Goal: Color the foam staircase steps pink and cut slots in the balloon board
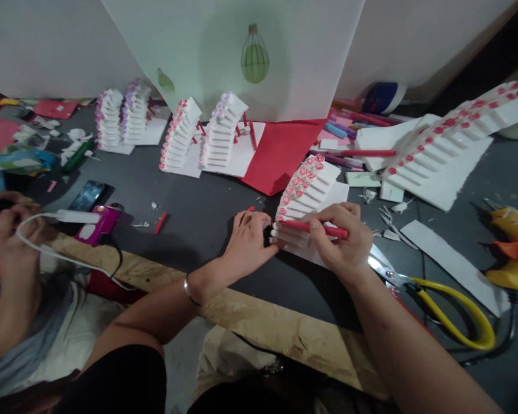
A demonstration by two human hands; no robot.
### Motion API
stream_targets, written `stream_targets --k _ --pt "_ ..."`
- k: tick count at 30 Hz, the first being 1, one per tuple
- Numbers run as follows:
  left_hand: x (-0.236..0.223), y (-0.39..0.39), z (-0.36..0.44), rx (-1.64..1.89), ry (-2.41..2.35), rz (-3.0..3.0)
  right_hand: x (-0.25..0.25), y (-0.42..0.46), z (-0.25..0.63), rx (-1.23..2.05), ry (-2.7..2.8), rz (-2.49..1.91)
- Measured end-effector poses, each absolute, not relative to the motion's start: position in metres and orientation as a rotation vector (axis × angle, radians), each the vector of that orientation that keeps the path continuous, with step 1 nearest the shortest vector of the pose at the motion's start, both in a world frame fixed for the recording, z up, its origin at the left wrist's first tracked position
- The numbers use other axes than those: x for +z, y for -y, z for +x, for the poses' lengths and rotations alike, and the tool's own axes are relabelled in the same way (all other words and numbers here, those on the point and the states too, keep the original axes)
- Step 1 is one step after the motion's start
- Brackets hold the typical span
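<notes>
My right hand (343,236) is closed around a red felt-tip pen (300,226), held nearly level. Its tip meets the left edge of a white model staircase (306,198), among the lower steps. Red swirls mark the round step ends higher up; the lowest few ends are plain white. Curled at the staircase's lower left side is my left hand (248,238), with thumb and forefinger against its edge; part of that grip is hidden. Beyond my fingers, a small red piece (251,208) lies on the dark table.
Several similar staircases (179,138) stand along the back, and a larger one (457,138) at right. Yellow-handled scissors (453,310), a white strip (453,264) and a yellow glue gun (511,247) lie to the right. At left are a person's hands (15,224), a phone (88,196) and a purple box (99,224).
</notes>
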State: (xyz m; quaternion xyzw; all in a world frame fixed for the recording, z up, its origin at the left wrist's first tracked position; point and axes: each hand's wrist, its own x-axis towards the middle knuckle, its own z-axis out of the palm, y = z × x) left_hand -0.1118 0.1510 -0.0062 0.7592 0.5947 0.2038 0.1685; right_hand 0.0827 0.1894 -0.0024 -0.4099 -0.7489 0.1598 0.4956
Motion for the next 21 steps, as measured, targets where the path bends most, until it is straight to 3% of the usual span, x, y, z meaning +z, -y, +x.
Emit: stream_targets --k 21 --pt "-0.0061 -0.1505 -0.1118 0.575 -1.693 2.180 -0.0019 -0.1893 0.0825 0.375 1.793 -1.015"
